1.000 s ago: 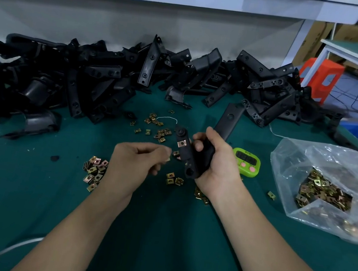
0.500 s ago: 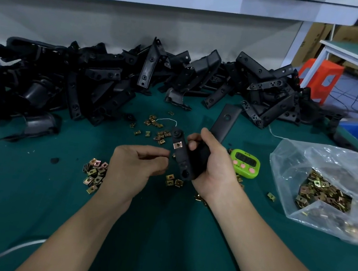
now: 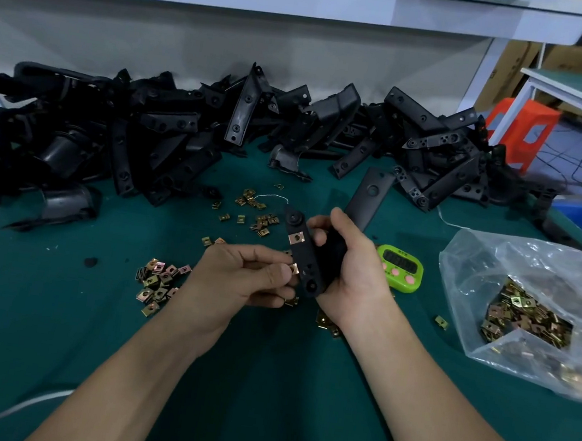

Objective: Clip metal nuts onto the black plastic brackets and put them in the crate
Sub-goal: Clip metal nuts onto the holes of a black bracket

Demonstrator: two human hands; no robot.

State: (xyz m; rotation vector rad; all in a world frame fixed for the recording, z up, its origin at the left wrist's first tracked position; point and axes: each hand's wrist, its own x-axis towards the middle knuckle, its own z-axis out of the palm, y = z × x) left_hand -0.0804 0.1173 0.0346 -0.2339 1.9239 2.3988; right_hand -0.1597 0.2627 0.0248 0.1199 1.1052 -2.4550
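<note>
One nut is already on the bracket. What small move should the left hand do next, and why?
Probably push the second nut sideways onto the bracket edge until it seats. The left hand pinches it right at that edge, below the fitted nut, while the right hand holds the bracket.

Two hands (image 3: 245,277), one timer (image 3: 400,268) (green), one bag (image 3: 529,311)

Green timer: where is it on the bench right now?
In the head view, the green timer lies flat on the green mat right of centre, just beyond the right hand and left of the clear plastic bag of nuts.
</note>
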